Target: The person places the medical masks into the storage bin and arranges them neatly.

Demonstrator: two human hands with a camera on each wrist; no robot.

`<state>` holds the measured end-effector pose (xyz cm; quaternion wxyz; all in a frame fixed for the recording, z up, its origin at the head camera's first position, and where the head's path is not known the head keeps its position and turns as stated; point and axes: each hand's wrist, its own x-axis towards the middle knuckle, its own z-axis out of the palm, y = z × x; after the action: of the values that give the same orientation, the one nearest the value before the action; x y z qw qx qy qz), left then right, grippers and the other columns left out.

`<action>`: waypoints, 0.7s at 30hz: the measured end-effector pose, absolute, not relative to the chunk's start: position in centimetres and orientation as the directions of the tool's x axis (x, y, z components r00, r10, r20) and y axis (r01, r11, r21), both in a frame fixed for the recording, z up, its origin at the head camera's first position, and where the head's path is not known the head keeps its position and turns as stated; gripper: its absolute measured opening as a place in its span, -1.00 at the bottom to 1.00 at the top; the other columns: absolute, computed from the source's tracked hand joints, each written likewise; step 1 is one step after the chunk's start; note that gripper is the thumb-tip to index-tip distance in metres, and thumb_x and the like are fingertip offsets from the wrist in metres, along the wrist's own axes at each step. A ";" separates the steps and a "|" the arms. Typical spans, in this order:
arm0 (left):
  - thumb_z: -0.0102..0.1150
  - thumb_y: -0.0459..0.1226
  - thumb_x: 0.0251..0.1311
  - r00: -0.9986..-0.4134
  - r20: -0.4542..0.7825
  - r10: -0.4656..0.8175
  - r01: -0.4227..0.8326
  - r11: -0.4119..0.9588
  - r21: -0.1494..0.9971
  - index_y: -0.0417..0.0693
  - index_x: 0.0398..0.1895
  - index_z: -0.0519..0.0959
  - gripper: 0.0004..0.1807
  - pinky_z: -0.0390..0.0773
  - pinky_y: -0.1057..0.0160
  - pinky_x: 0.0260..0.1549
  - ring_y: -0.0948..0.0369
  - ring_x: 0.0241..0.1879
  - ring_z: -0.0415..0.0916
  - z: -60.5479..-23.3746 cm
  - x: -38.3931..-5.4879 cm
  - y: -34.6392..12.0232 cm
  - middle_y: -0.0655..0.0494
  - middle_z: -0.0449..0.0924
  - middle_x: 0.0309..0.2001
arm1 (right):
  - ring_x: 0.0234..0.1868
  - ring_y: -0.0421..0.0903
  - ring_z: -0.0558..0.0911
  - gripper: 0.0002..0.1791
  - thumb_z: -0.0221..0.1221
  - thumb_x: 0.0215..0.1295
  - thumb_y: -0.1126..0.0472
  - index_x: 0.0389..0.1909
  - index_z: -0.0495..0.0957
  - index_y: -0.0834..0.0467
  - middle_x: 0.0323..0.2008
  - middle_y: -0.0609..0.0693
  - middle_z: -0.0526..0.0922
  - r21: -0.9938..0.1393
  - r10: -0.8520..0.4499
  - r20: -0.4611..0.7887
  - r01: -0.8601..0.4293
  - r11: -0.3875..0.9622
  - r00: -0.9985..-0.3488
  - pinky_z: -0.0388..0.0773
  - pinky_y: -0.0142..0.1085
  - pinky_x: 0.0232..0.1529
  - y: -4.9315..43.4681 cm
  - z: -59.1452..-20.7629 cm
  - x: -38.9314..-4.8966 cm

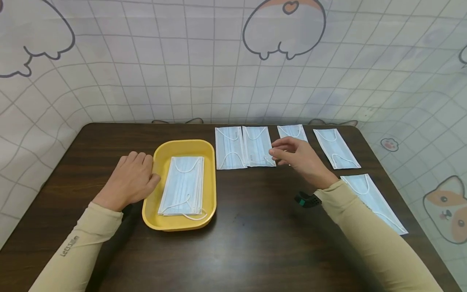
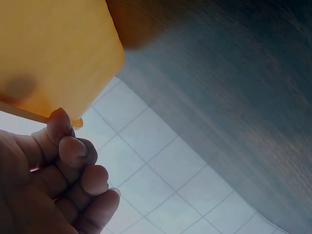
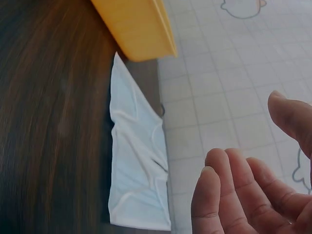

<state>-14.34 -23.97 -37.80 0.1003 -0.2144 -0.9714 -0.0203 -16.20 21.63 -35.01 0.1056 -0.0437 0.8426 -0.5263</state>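
In the head view, a yellow tray point(image 1: 209, 178) holds a small stack of light blue face masks point(image 1: 184, 182) with white ear loops. My left hand point(image 1: 133, 178) is at the tray's left rim; the left wrist view shows its thumb and curled fingers point(image 2: 80, 153) pinching that rim. Over the back of the table, my right hand point(image 1: 300, 158) hovers with nothing between its parted thumb and fingers point(image 3: 234, 190). Just left of it lie two face masks side by side, one point(image 1: 230, 148) touching the other point(image 1: 257, 144). Another mask point(image 1: 292, 130) is partly hidden behind this hand.
Toward the right side of the dark wooden table point(image 1: 237, 251), one mask point(image 1: 336, 148) lies at a slant near the back corner. Another mask point(image 1: 372, 198) sits along the right edge, partly covered by my right sleeve. A white gridded cloth point(image 1: 164, 81) stands behind the table.
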 end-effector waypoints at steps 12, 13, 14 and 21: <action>-0.09 -0.18 0.25 -0.898 0.170 0.407 0.409 0.912 -0.026 -0.16 -0.48 0.33 -0.76 0.23 0.13 -0.36 0.03 -0.42 0.22 -37.7 -14.4 -23.9 0.01 0.29 -0.52 | -0.11 -0.27 0.74 -0.48 0.34 0.33 -0.02 0.17 0.54 0.20 -0.11 -0.19 0.73 -0.880 -0.141 -0.066 -0.009 0.475 -0.988 0.71 -0.16 0.02 25.1 -35.3 -16.1; -0.09 -0.18 0.25 -0.896 0.170 0.409 0.411 0.911 -0.028 -0.16 -0.49 0.33 -0.76 0.22 0.13 -0.36 0.04 -0.43 0.22 -37.7 -14.4 -23.9 0.01 0.29 -0.52 | -0.12 -0.28 0.73 -0.48 0.35 0.33 -0.01 0.17 0.54 0.21 -0.11 -0.18 0.72 -0.878 -0.137 -0.063 -0.010 0.479 -0.989 0.72 -0.18 0.01 25.4 -35.3 -16.0; -0.09 -0.18 0.25 -0.897 0.168 0.410 0.411 0.911 -0.029 -0.16 -0.49 0.33 -0.76 0.22 0.13 -0.36 0.04 -0.43 0.21 -37.7 -14.4 -23.9 0.01 0.29 -0.52 | -0.13 -0.31 0.73 -0.47 0.35 0.33 -0.02 0.17 0.54 0.21 -0.10 -0.16 0.72 -0.870 -0.132 -0.062 -0.010 0.492 -0.989 0.71 -0.20 0.00 25.8 -35.4 -16.0; -0.08 -0.19 0.25 -0.893 0.162 0.419 0.418 0.907 -0.040 -0.17 -0.48 0.33 -0.76 0.24 0.12 -0.35 0.03 -0.42 0.23 -37.6 -14.5 -23.9 0.00 0.29 -0.52 | -0.19 -0.34 0.72 -0.47 0.36 0.32 -0.02 0.18 0.55 0.20 -0.14 -0.22 0.71 -0.848 -0.086 -0.051 -0.002 0.530 -0.995 0.69 -0.31 -0.07 28.4 -35.5 -15.3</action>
<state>-14.55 -23.92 -37.61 0.0835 -0.2151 -0.9730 0.0021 -15.29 28.36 -35.54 0.0433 -0.0252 0.8735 -0.4842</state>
